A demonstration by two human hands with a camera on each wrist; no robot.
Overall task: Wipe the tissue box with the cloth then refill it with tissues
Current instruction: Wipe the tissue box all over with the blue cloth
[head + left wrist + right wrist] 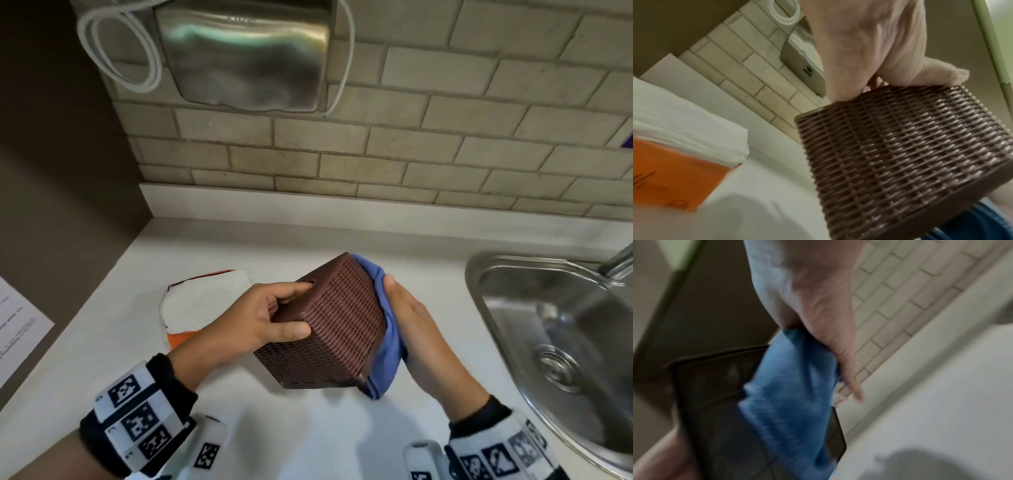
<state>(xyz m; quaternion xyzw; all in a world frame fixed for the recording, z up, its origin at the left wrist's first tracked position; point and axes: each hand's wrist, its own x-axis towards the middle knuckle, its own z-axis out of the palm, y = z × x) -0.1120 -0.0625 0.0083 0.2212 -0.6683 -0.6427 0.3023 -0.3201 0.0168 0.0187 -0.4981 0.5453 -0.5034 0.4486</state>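
A brown woven tissue box (335, 325) is held tilted above the white counter (308, 438). My left hand (287, 308) grips its slotted top end, thumb on the near face and fingers on the far one; the left wrist view shows the box (900, 154) under that hand (869, 48). My right hand (418, 329) holds a blue cloth (390, 342) against the box's base, thumb lying on the cloth, fingers hidden behind it. The right wrist view is blurred but shows the cloth (787, 394) over the dark base (715, 402). An orange tissue pack (202, 301) with white tissues lies at the left.
A steel sink (479, 274) with a faucet (616, 263) is set into the counter at the right. A metal hand dryer (243, 54) with a looped white cord hangs on the tiled wall. A printed sheet (20, 325) is stuck to the left wall.
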